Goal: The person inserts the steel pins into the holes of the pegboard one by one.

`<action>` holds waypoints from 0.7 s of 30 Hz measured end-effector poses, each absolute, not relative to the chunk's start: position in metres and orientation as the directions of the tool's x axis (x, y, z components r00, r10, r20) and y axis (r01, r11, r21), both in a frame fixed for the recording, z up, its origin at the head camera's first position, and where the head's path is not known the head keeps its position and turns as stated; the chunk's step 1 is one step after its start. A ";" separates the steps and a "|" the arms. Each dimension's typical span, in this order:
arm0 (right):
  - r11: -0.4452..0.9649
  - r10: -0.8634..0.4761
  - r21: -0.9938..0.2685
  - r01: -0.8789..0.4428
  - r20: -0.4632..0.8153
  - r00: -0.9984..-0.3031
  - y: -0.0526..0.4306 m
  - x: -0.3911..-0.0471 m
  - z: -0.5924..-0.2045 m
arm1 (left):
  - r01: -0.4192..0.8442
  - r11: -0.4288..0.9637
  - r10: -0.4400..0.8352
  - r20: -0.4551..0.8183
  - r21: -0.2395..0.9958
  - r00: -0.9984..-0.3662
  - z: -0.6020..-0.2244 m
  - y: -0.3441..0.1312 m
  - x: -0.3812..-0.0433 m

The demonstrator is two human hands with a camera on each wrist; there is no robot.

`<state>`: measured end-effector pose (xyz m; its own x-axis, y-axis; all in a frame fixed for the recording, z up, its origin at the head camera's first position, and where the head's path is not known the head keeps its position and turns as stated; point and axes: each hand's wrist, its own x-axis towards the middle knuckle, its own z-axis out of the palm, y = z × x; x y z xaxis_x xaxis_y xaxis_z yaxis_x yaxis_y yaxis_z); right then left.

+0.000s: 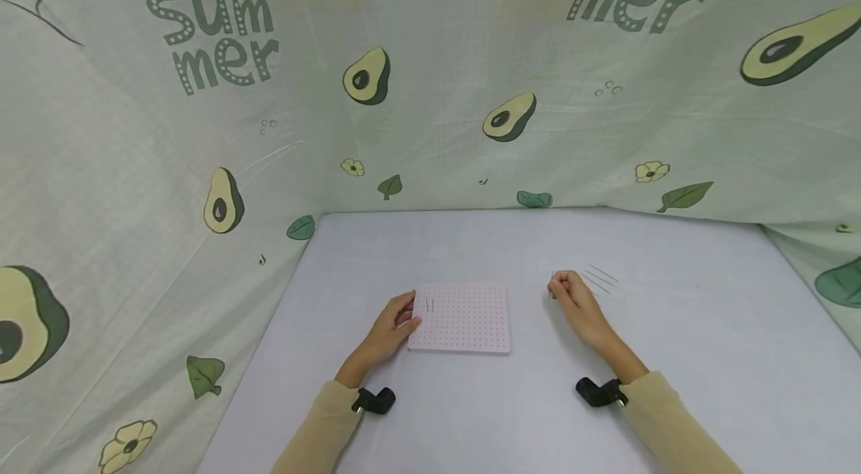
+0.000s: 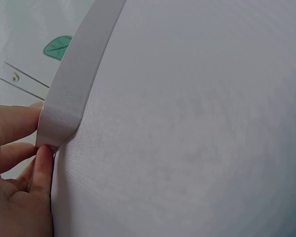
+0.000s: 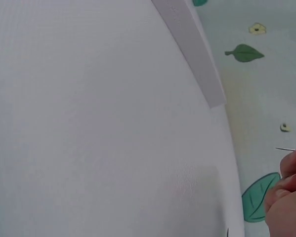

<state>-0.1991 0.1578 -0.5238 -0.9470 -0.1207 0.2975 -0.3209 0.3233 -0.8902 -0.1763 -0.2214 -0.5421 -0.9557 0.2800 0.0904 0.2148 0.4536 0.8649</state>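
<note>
Pegboard (image 1: 464,324): a pale pink rectangle dotted with rows of small holes, lying flat just below the middle of the head view.
Left hand (image 1: 390,328): mine sat at the pegboard's left side, thumb toward the lower part and fingers toward the upper corner, pinching its edge; the left wrist view showed my fingertips against one corner.
Right hand (image 1: 572,300): mine was right of the pegboard and well apart from it, thumb and fingers pressed together on a thin pin (image 3: 285,149).
Pin in my grip: its slim tip stuck out past my fingers at the right edge of the right wrist view.
Standing pins (image 1: 427,304): two dark ones rose side by side from the pegboard's upper left.
Loose pins (image 1: 602,273): a few lay slanted, roughly parallel, just beyond my right hand.
Wrists: each bore a black device (image 1: 379,401) beside a tan sleeve (image 1: 323,425).
Table (image 1: 464,414): a pale surface filled the lower middle of the head view.
Backdrop (image 1: 430,10): light green cloth, printed with avocados, leaves, flowers and "summer", covered the top and left.
</note>
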 end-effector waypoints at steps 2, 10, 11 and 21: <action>0.299 -0.129 -0.896 -0.329 0.304 -0.944 0.154 -0.197 -0.518 | 0.211 0.452 0.278 0.088 0.867 -0.957 -0.538 -0.219 -0.174; 0.245 -0.168 -0.902 -0.356 0.322 -0.932 0.135 -0.186 -0.484 | 0.220 0.444 0.296 0.090 0.869 -0.951 -0.528 -0.216 -0.170; 0.240 -0.169 -0.899 -0.366 0.332 -0.928 0.133 -0.187 -0.483 | 0.224 0.447 0.298 0.092 0.866 -0.950 -0.530 -0.217 -0.171; 0.245 -0.220 -0.861 -0.446 0.399 -0.890 0.102 -0.212 -0.513 | 0.219 0.433 0.308 0.084 0.875 -0.948 -0.542 -0.225 -0.178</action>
<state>-0.2116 0.1017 -0.5133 -0.8904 -0.2200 0.3986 -0.4459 0.2454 -0.8608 -0.1782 -0.2251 -0.5416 -0.9475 0.3083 0.0845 0.2188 0.4326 0.8746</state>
